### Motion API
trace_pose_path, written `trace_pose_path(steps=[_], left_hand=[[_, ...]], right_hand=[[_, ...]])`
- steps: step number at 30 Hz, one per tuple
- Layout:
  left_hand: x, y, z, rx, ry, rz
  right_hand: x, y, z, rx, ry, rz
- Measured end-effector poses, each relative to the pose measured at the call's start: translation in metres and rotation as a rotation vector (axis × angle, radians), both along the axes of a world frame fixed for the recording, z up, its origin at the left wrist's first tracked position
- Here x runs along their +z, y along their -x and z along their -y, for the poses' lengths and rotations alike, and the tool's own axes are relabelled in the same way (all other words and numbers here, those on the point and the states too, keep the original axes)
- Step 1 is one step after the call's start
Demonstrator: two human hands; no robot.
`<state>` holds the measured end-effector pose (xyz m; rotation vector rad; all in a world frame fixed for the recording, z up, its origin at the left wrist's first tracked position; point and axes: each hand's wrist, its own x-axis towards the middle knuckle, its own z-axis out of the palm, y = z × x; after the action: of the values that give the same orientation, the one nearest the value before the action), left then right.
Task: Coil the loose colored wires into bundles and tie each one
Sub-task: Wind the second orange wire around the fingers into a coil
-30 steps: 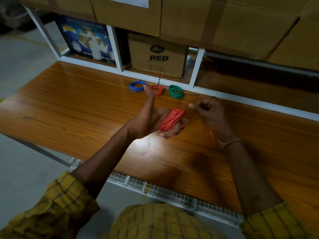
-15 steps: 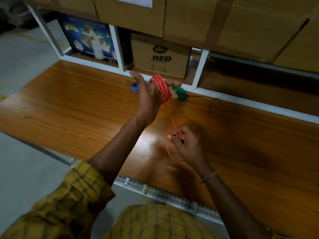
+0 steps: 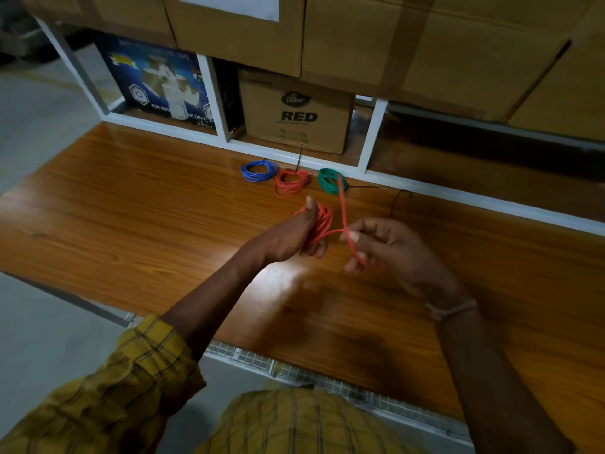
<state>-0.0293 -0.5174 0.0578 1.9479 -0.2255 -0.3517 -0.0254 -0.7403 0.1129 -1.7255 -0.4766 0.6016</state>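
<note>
Head view is looking down at a wooden tabletop (image 3: 131, 204) where a person in a yellow checked shirt is working on a length of orange-red wire. Their left hand (image 3: 294, 234) is gripping a coil of that wire (image 3: 322, 224), its fingers curled round the loops and its thumb sticking up above them, the whole hand hovering above the table's middle. One strand is running from the coil across to the right hand (image 3: 389, 247), just beside it, whose thumb and fingertips are pinching the strand together while the other fingers are curling loosely inward. From that pinch the free tail of the wire (image 3: 343, 204) is standing up and away toward the back of the table, crossing in front of the green bundle in this view. A thin band (image 3: 453, 311) is sitting round the right wrist. At the table's far edge, well apart from the hands, three finished bundles are lying in a row: a blue bundle (image 3: 258, 170) on the left, a red bundle (image 3: 292, 181) in the middle and the green bundle (image 3: 330, 181) on the right. Behind them a white shelf frame (image 3: 371, 136) is holding a brown carton printed RED (image 3: 296, 116) and a blue printed box (image 3: 160, 83).
</note>
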Motion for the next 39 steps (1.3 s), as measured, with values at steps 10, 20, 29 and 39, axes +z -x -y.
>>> trace_pose_path(steps=[10, 20, 29, 39], left_hand=[[0.005, 0.012, -0.012, -0.214, 0.156, -0.166], [0.023, 0.014, -0.02, -0.277, 0.677, -0.195], [0.029, -0.007, -0.008, 0.21, 0.688, -0.04], [0.013, 0.002, 0.014, 0.11, 0.021, 0.013]], right_hand=[[-0.001, -0.062, 0.016, -0.154, -0.341, -0.758], [-0.056, -0.096, 0.006, -0.266, -0.038, -0.404], [-0.095, 0.004, -0.049, -0.032, 0.265, 0.206], [-0.014, -0.024, -0.024, -0.053, 0.492, 0.873]])
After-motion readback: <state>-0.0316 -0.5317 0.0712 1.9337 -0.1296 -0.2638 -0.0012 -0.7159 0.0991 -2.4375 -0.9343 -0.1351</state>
